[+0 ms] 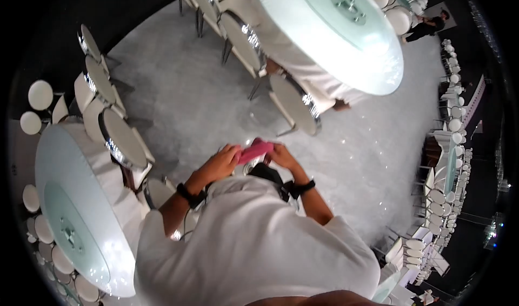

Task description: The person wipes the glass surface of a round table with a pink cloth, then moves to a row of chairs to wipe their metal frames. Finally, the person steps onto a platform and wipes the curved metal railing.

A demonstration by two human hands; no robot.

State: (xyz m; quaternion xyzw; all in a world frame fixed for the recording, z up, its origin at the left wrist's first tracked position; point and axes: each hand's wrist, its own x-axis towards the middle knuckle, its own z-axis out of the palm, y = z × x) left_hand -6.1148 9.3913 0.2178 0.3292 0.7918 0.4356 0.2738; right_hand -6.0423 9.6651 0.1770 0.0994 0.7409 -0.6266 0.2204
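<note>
A folded pink cloth (253, 152) is stretched between my two hands in front of my waist. My left hand (223, 161) is closed on its left end, the fingers curled over it. At the other end, my right hand (282, 156) pinches the cloth near its upper right corner. A black wristband (190, 196) circles my left wrist, and another dark band (300, 189) is on the right one. Just below the cloth sits a dark object (266, 172) against my white shirt (259, 236); its kind I cannot make out.
A round glass-topped table (378, 68) with chairs (294, 103) stands ahead. Another round table (46, 149) and its chairs (121, 138) are at left. Grey glossy floor (184, 90) lies between. A person in dark clothes (427, 28) is far right; more tables and chairs line that side.
</note>
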